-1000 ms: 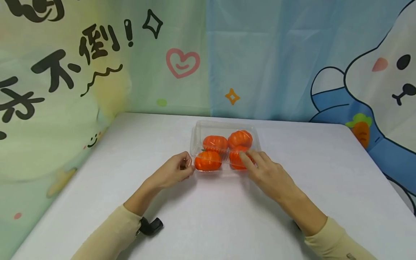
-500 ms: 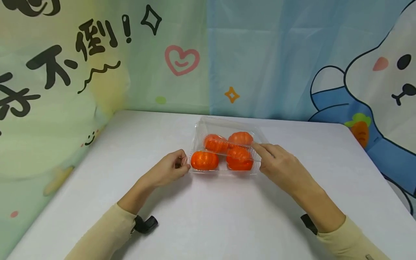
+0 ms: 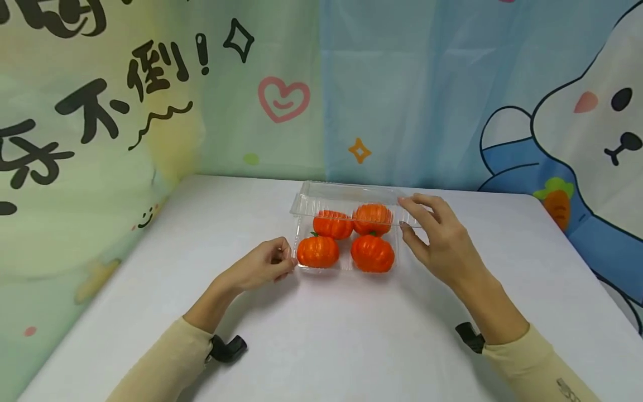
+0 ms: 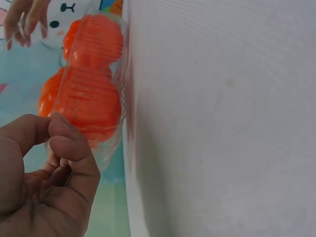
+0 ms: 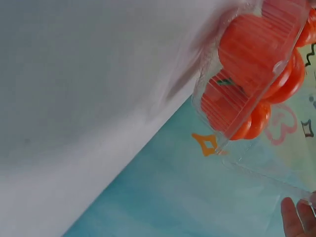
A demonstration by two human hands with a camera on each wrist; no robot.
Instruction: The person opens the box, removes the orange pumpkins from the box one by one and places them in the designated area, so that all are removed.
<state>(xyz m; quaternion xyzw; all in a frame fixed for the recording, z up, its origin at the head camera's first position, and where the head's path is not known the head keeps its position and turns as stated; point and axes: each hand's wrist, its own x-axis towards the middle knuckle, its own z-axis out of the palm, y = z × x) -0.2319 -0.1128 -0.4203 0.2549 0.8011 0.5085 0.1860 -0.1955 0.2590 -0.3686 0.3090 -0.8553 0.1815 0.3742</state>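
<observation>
A clear plastic clamshell box (image 3: 346,263) sits on the table with several small orange pumpkins in it, green stems showing on some. Its hinged lid (image 3: 346,192) stands partly raised above the back pumpkins. At the box's front left corner, my left hand (image 3: 263,263) pinches the rim between thumb and index finger; the left wrist view shows that pinch beside a front pumpkin (image 4: 91,106). My right hand (image 3: 444,243) holds the lid's right edge, index finger above and thumb lower. In the right wrist view only some right fingers (image 5: 292,217) show, at the lid's corner.
The white table (image 3: 321,340) runs back to a printed cloth backdrop (image 3: 402,95) close behind the box. A black wrist camera (image 3: 227,349) is worn on the left wrist and another black one (image 3: 470,336) on the right.
The lid has swung up and back, uncovering the front pumpkins. My right hand has moved from over the front right pumpkin to the lid's right edge, farther back. My left hand stays at the corner.
</observation>
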